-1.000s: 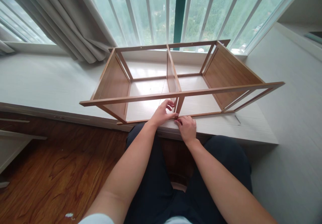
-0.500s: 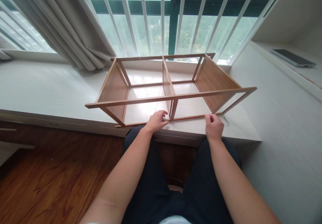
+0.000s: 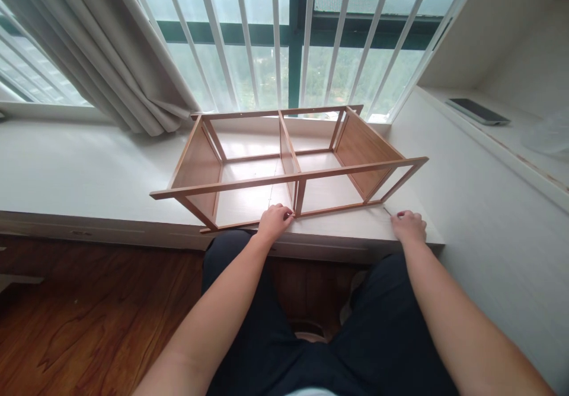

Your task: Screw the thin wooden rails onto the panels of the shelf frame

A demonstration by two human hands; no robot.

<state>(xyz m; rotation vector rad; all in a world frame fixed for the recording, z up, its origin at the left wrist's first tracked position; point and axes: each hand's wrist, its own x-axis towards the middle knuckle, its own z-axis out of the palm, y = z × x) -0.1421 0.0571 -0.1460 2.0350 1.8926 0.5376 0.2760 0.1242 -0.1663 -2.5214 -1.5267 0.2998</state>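
We see a white sill [image 3: 89, 176] carrying a wooden frame [image 3: 284, 165] that lies on its side, open toward us, beyond both hands. Our left hand [image 3: 274, 222] rests closed on the frame's near bottom rail, fingers curled right where the middle divider meets it. Our right hand [image 3: 409, 226] sits well to the right of that joint, off the frame, fingers bent down on the sill near its corner; just by its fingertips lies a small metal key [image 3: 387, 211], and we cannot tell whether it is gripped
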